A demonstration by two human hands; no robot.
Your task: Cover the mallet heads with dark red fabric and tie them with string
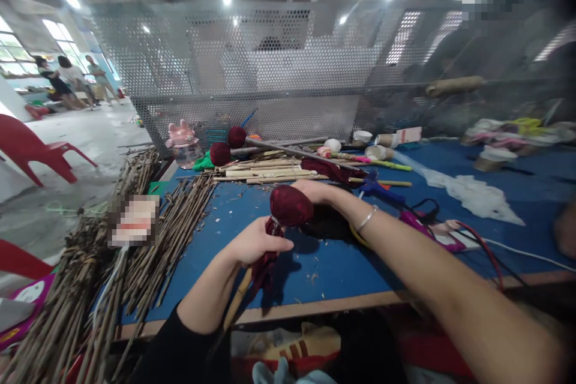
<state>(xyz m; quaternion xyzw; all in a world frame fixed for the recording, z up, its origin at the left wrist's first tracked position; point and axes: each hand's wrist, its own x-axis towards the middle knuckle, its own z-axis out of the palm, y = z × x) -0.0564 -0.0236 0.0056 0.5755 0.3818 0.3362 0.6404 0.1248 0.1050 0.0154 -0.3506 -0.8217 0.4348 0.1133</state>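
My left hand point(257, 241) is closed around the neck of a stick with a ball head wrapped in dark red cloth point(291, 205). Loose cloth hangs below the grip, and the pale wooden shaft slants down toward the table's front edge. Beyond the ball, my right hand point(312, 192) reaches across at its far side; its fingers are mostly hidden, so I cannot tell whether they touch the ball. A black item point(330, 223) lies under my right wrist. Behind that arm are a dark red cloth point(330, 169) and a blue glue gun point(382, 189).
Bundled twigs point(166, 240) cover the table's left side. Pale sticks point(270, 173) and two dark red balls point(220, 154) lie toward the back, before a perforated metal screen point(252, 66). Paper cups point(378, 152), white plastic film point(483, 195) and cables point(488, 252) occupy the right.
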